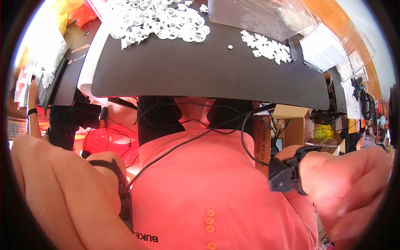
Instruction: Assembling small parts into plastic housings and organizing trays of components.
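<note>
Close in at the lower edge, right hand (354,187) curled into a loose fist with nothing visibly inside it, and left hand (50,187) raised near the lens, too blurred and cropped to tell how open or whether holding anything, both against a pink buttoned shirt (208,183). Farther off on the black work mat (187,71), well apart from both hands: small white plastic pieces in a large heap (162,21) and a smaller cluster (266,48), probably very light, stiff and slippery, best pinched singly by their edges with fingertips.
</note>
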`<move>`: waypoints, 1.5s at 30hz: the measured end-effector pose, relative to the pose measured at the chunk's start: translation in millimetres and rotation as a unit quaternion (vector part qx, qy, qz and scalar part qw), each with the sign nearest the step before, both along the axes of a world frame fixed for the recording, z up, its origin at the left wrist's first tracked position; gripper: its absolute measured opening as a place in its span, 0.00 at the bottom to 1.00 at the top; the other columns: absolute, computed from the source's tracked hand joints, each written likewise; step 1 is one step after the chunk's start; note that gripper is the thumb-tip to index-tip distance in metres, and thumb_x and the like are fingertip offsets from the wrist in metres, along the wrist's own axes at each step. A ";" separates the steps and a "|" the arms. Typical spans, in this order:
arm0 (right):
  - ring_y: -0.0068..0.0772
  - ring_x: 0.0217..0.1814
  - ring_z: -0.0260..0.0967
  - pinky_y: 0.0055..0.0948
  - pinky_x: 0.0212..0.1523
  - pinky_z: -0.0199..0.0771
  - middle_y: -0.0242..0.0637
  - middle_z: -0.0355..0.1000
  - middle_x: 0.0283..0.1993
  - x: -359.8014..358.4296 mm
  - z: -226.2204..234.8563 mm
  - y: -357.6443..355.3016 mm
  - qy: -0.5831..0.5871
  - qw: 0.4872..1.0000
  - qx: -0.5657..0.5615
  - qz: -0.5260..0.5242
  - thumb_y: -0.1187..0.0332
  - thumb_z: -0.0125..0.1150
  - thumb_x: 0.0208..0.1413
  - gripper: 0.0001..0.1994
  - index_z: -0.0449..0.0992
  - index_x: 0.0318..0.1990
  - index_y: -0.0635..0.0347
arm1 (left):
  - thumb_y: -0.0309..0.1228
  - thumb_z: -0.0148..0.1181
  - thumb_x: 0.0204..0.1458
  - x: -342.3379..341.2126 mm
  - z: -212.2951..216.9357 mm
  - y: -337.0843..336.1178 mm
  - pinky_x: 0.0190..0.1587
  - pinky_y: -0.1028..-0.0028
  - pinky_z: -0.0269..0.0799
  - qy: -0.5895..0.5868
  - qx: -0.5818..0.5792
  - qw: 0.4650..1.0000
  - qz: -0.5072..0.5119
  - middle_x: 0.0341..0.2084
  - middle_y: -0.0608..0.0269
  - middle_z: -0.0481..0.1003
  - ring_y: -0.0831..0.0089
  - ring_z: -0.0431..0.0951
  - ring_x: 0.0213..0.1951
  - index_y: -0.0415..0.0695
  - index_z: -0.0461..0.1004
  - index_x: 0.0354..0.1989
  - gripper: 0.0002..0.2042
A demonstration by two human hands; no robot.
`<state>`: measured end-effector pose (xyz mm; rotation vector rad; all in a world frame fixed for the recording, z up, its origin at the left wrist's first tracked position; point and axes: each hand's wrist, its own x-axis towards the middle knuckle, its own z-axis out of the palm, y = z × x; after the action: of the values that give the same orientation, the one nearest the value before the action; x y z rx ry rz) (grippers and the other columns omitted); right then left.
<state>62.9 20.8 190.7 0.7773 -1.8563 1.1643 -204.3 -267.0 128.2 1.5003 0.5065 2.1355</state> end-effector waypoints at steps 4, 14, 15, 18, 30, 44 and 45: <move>0.37 0.21 0.69 0.28 0.20 0.54 0.44 0.74 0.27 -13.9 -1.3 7.1 -0.018 0.999 0.000 -0.045 0.76 0.56 0.50 0.05 0.74 0.34 0.64 | 0.24 0.62 0.56 -1.3 3.2 1.1 0.27 0.70 0.74 -0.013 -0.002 1.000 0.020 0.35 0.40 0.78 0.64 0.75 0.25 0.41 0.78 0.42 0.07; 0.21 0.35 0.74 0.22 0.36 0.76 0.34 0.75 0.35 -60.7 -45.9 40.5 -0.253 0.903 -0.227 -0.264 0.84 0.67 0.53 0.08 0.77 0.39 0.67 | 0.21 0.63 0.51 6.2 35.0 96.9 0.34 0.76 0.73 -0.043 -0.360 0.924 0.121 0.32 0.54 0.80 0.70 0.80 0.35 0.34 0.78 0.35 0.05; 0.20 0.32 0.73 0.20 0.32 0.73 0.33 0.76 0.33 -54.9 -49.5 50.0 -0.276 0.884 -0.245 -0.286 0.80 0.67 0.54 0.06 0.78 0.39 0.65 | 0.24 0.63 0.50 7.9 30.0 104.0 0.31 0.75 0.73 -0.026 -0.372 0.921 0.115 0.31 0.51 0.79 0.67 0.80 0.33 0.35 0.77 0.35 0.06; 0.20 0.28 0.73 0.18 0.26 0.67 0.32 0.76 0.31 -24.5 -33.5 93.3 -0.292 0.848 -0.251 -0.365 0.75 0.65 0.56 0.05 0.79 0.39 0.63 | 0.26 0.63 0.50 14.8 41.4 123.6 0.33 0.72 0.75 0.021 -0.399 0.914 0.073 0.32 0.49 0.80 0.63 0.81 0.34 0.35 0.78 0.37 0.09; 0.23 0.22 0.72 0.17 0.19 0.62 0.35 0.75 0.29 32.8 -1.9 311.7 -0.265 0.751 -0.301 -0.525 0.69 0.63 0.58 0.11 0.76 0.45 0.65 | 0.30 0.65 0.54 36.5 103.3 319.4 0.49 0.71 0.73 0.203 -0.392 0.897 -0.009 0.44 0.55 0.78 0.71 0.77 0.47 0.32 0.74 0.53 0.21; 0.25 0.39 0.71 0.30 0.45 0.68 0.29 0.77 0.47 1.8 -25.4 357.0 -0.347 0.751 -0.228 -0.514 0.52 0.58 0.62 0.18 0.79 0.52 0.52 | 0.29 0.64 0.52 62.9 65.9 477.6 0.44 0.70 0.73 0.211 -0.382 0.894 0.099 0.44 0.54 0.76 0.69 0.76 0.45 0.31 0.74 0.54 0.22; 0.25 0.40 0.71 0.30 0.45 0.68 0.29 0.77 0.48 3.4 -26.0 359.9 -0.352 0.757 -0.221 -0.504 0.52 0.59 0.62 0.19 0.79 0.52 0.52 | 0.27 0.66 0.49 63.5 63.5 486.3 0.43 0.71 0.74 0.220 -0.409 0.881 0.092 0.46 0.49 0.76 0.66 0.76 0.46 0.27 0.67 0.59 0.29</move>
<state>66.2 380.7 164.7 -1.0054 -1.9428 1.0866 -140.8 219.3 191.7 1.4174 1.5366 1.3464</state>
